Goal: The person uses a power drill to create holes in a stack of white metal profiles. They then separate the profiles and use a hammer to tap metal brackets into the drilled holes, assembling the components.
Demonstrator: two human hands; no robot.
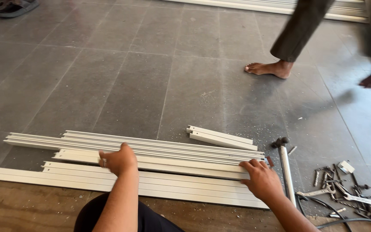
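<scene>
Several long white metal profiles [168, 151] lie side by side on the grey tiled floor [108, 86], running left to right in front of me. My left hand [117, 160] rests on top of one profile near its left end, fingers curled over its far edge. My right hand [260, 177] presses on the right end of the same stack, fingers spread over the profile ends. Two shorter white pieces [220, 137] lie just behind the stack, apart from both hands.
A metal tool with a long shaft [285, 167] lies right of the stack. Spanners, screws and small parts [348, 193] are scattered at lower right, with a dark cable [348, 222]. Another person walks barefoot [269, 68] across the floor behind. Sandals [9, 6] sit top left.
</scene>
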